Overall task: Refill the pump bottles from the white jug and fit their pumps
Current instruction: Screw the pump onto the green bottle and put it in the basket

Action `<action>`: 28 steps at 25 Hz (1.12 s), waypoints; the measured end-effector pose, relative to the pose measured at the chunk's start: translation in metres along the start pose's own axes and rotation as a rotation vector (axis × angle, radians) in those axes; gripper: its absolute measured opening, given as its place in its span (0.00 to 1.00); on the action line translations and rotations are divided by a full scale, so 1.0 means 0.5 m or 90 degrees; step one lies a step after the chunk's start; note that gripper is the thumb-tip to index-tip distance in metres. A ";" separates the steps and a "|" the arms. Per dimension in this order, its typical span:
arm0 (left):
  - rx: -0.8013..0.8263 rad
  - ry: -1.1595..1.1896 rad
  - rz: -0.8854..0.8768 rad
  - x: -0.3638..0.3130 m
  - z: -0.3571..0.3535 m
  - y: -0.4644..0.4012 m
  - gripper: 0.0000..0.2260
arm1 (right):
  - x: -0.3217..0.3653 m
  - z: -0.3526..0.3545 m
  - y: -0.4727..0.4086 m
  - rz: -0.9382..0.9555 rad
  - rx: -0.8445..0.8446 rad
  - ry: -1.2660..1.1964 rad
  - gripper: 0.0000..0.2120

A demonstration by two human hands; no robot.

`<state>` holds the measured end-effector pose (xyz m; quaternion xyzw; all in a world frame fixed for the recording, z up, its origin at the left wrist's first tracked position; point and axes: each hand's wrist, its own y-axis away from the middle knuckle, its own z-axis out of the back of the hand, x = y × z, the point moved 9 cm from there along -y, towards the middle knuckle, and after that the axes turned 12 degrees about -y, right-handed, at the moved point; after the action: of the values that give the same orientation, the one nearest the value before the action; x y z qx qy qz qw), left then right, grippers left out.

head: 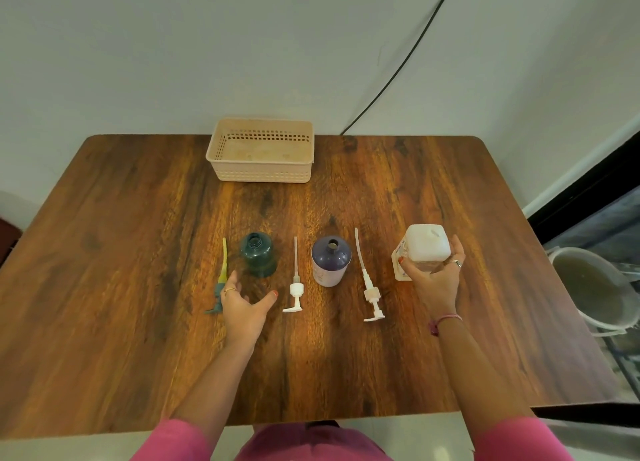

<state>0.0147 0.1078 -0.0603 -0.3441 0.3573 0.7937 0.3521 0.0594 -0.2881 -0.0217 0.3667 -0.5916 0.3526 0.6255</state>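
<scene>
A green bottle (258, 254) and a purple bottle (330, 261) stand upright and uncapped in the middle of the wooden table (138, 253). Three loose pumps lie flat: a green-yellow pump (221, 280) left of the green bottle, a white pump (295, 284) between the bottles, and a longer white pump (367, 280) right of the purple one. My right hand (434, 280) grips the white jug (424, 247) from its near side. My left hand (244, 305) hovers open just in front of the green bottle, touching nothing.
A beige perforated basket (261, 175) sits at the table's far edge against the wall. A black cable (398, 69) runs down the wall behind it. A bucket (595, 287) with murky liquid stands on the floor off the table's right side.
</scene>
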 end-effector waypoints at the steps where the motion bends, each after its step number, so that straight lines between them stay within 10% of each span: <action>1: -0.002 -0.002 0.000 0.000 0.002 0.000 0.39 | -0.001 0.005 0.006 -0.002 -0.008 -0.006 0.50; 9: -0.054 -0.100 -0.023 0.019 0.067 -0.019 0.34 | 0.128 0.010 0.089 0.196 -0.125 0.052 0.39; 21: 0.015 -0.383 0.065 0.085 0.105 -0.125 0.22 | 0.177 -0.265 0.195 0.286 0.125 0.066 0.26; 28: 0.065 -0.210 0.076 0.062 0.106 -0.153 0.13 | 0.185 -0.400 0.243 0.337 0.307 0.150 0.17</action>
<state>0.0449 0.1985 -0.0830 -0.1692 0.3541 0.8399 0.3750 0.0540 -0.0535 0.0694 0.2948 -0.4902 0.6708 0.4720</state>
